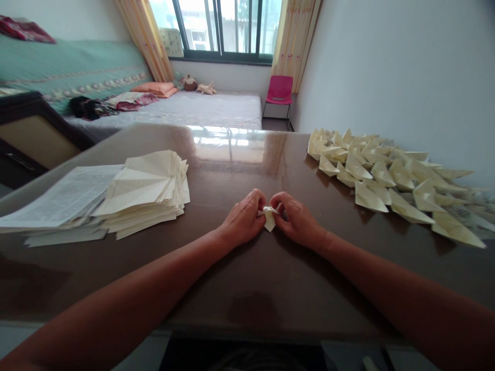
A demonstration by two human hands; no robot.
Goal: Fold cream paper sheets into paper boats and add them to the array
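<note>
A small folded piece of cream paper (269,220) is held just above the brown tabletop (247,288), with a pointed end towards me. My left hand (247,219) pinches its left side between thumb and fingers. On the opposite side my right hand (296,219) grips it the same way, fingers closed. Both hands hide much of the paper, so its full shape cannot be made out. To the right lie many folded paper boats (381,178), bunched in overlapping rows.
At the left rests a thick stack of cream sheets (143,190), overlapping printed white sheets (65,196). Beyond the table are a bed (224,108), a pink chair (280,90) and a window. A white wall (406,67) borders the right side.
</note>
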